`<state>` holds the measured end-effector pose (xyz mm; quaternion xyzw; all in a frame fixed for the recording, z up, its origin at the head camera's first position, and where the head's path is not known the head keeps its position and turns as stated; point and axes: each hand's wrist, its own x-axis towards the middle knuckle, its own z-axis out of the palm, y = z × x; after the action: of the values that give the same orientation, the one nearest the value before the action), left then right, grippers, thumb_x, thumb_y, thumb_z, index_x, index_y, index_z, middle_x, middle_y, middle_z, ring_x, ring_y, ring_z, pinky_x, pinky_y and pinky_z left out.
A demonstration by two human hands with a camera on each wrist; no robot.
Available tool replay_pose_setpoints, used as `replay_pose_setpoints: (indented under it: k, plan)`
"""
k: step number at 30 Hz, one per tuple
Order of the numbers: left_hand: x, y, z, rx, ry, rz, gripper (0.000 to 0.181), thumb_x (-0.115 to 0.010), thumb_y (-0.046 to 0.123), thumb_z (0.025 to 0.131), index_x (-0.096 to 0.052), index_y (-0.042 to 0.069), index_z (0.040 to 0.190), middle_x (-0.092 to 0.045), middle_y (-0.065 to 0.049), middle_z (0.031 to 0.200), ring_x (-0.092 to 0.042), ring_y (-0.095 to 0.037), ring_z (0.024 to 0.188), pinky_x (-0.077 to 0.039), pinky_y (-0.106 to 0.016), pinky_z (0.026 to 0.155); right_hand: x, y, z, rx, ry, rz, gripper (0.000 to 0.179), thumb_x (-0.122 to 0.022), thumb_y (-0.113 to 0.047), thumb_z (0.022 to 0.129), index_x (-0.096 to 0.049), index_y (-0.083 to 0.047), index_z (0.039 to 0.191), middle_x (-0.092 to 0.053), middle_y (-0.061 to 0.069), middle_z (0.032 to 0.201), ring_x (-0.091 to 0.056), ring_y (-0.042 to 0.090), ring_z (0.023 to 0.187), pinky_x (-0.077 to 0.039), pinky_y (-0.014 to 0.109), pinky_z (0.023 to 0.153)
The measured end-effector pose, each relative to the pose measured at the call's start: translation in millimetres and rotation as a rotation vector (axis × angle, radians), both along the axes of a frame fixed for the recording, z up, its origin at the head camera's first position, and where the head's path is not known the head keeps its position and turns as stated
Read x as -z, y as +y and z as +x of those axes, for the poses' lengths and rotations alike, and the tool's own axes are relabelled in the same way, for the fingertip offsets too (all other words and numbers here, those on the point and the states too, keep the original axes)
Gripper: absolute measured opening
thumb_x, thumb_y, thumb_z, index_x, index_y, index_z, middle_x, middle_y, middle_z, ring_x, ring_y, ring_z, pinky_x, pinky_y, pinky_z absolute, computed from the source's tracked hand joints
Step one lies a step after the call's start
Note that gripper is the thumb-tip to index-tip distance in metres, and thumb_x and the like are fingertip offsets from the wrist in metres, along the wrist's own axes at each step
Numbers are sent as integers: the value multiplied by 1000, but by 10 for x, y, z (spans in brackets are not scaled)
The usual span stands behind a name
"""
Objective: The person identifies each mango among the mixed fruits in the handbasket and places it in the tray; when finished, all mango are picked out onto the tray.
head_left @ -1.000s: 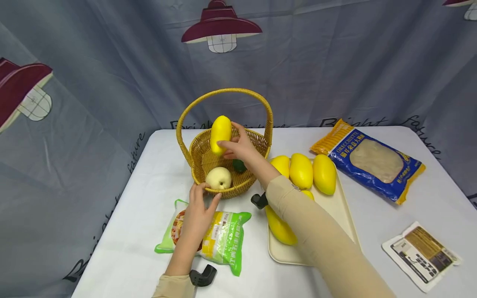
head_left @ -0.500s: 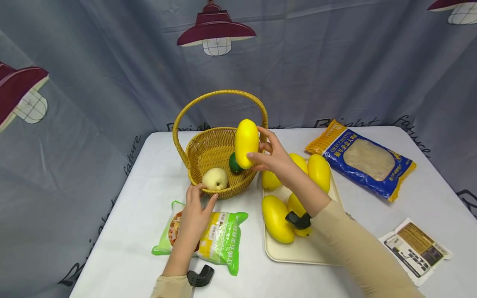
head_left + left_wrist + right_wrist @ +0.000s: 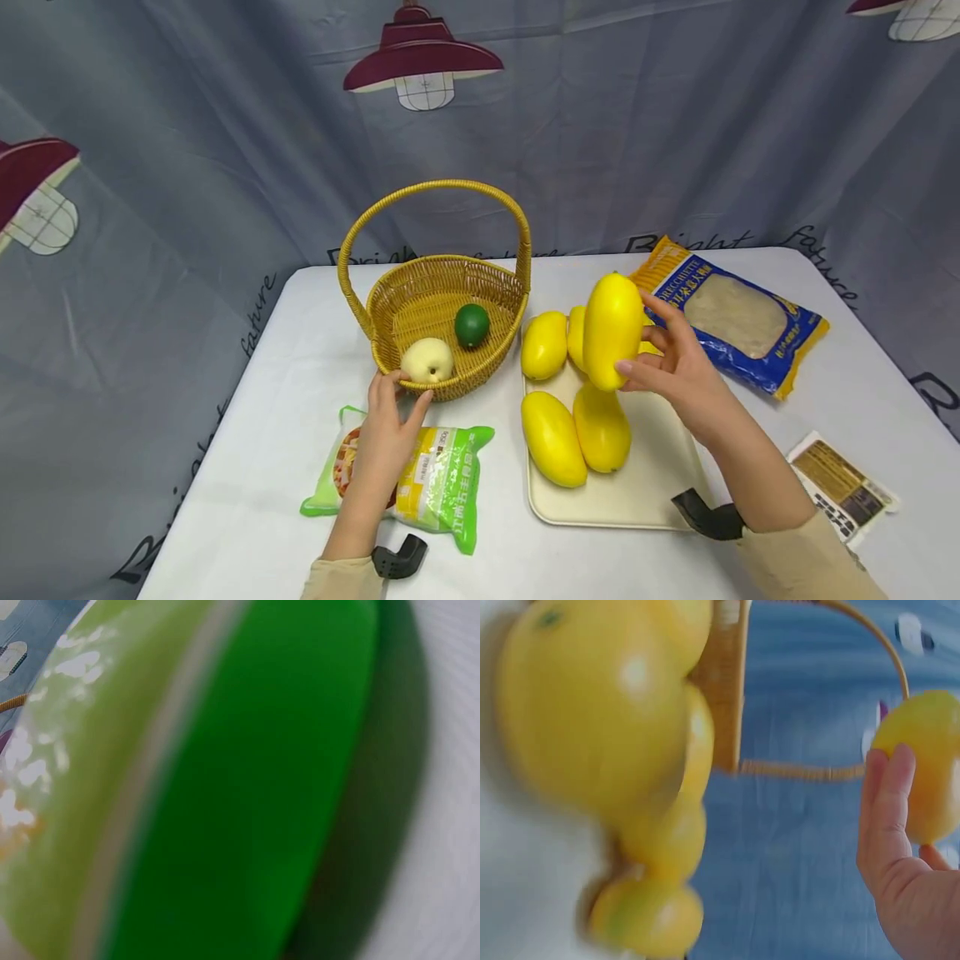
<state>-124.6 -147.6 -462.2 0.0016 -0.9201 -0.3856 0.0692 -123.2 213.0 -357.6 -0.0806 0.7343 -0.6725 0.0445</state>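
My right hand holds a yellow mango upright between thumb and fingers, over the back of a cream tray. In the right wrist view the fingers lie along the side of the same mango. Several more mangoes rest on the tray, some partly hidden behind the held one. My left hand grips the front rim of a wicker basket with a tall handle. Inside the basket lie a pale round pear and a dark green avocado-like fruit.
A green food bag lies under my left forearm; its green end fills much of the left wrist view. A blue and yellow orecchiette bag lies back right. A small white and brown packet is near the right arm.
My right hand has carried the mango out of the basket, rightward to above the tray. The left hand stays at the basket rim, and the pear and green fruit remain inside.
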Motion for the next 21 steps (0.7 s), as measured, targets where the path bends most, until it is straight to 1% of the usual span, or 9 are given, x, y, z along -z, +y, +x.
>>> replay_pose_setpoints:
  k: [3,6,10,12,14,17,21]
  plan:
    - [-2,-2,0,0,9,6,59,-47,61,93,-37,18,132,-34,-7,138,-49,-28,121,-51,-48,81,87,224,147,47,-11,76,84,-65,-4,92,-14,-29,153,-43,14,122,-67,16,86,-56,31,70]
    - [-6,-3,1,5,12,12,58,-48,59,94,-37,17,132,-34,-7,138,-50,-28,121,-51,-48,81,205,417,279,91,-54,170,84,-65,-9,93,-11,-30,154,-42,16,126,-67,17,84,-56,31,70]
    - [-8,-5,4,5,4,17,57,-49,59,94,-37,17,132,-32,-8,141,-49,-29,122,-51,-48,82,368,589,404,138,-169,277,91,-70,-20,91,-6,-30,155,-38,23,132,-66,21,83,-55,32,71]
    - [-11,-7,6,4,-3,15,58,-48,60,94,-37,18,132,-31,-8,142,-49,-29,123,-50,-49,83,439,639,446,141,-234,342,96,-73,-26,88,-4,-28,155,-36,26,132,-65,23,82,-55,31,72]
    - [-14,-7,9,2,-7,15,59,-48,60,93,-37,18,132,-31,-8,141,-49,-29,122,-50,-49,84,493,667,479,129,-274,406,100,-75,-31,86,-4,-25,156,-36,27,131,-62,24,82,-54,32,71]
    - [-21,-3,9,2,-7,16,60,-48,61,93,-37,17,132,-31,-8,141,-49,-29,122,-50,-49,84,547,681,511,96,-280,504,101,-76,-34,84,-6,-20,155,-39,28,127,-58,24,78,-52,33,67]
    - [-25,9,2,7,2,21,60,-48,60,93,-38,15,131,-31,-9,141,-50,-30,122,-49,-50,85,577,658,523,64,-234,643,100,-77,-41,82,-11,-18,154,-45,29,122,-57,23,76,-48,35,62]
